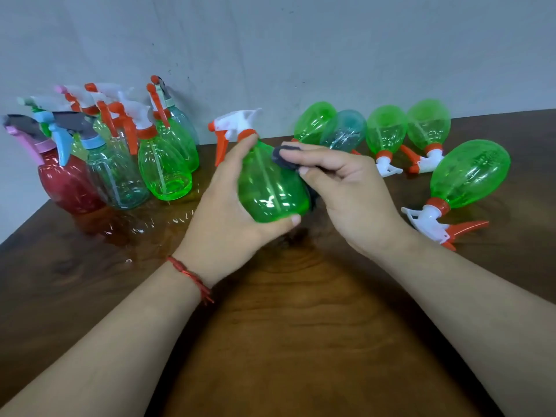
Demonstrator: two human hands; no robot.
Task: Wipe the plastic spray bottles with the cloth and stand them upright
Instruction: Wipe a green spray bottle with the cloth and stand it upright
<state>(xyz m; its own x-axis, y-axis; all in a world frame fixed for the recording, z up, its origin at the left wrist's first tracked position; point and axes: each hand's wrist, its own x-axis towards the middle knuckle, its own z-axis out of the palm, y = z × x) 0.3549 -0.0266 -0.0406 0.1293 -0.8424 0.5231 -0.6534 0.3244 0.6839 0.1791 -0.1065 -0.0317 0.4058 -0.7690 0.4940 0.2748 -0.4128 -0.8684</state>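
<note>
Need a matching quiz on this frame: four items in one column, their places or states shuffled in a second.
1 red bottle
2 cloth
3 centre green bottle
4 rightmost green bottle

A lying on its side on the table
B gripped by the left hand
C standing upright, far left
D pinched by the right hand

Pairs: 1-C, 2-D, 3-B, 4-A

Your left hand (228, 206) and right hand (355, 194) are bare, fingernails trimmed short. Left forearm (120, 335) and right forearm (469, 296) are bare down to the edge of view. Worn: thin red braided thread bracelet (189, 276) on your left wrist, knotted, short loose ends hanging.
</note>
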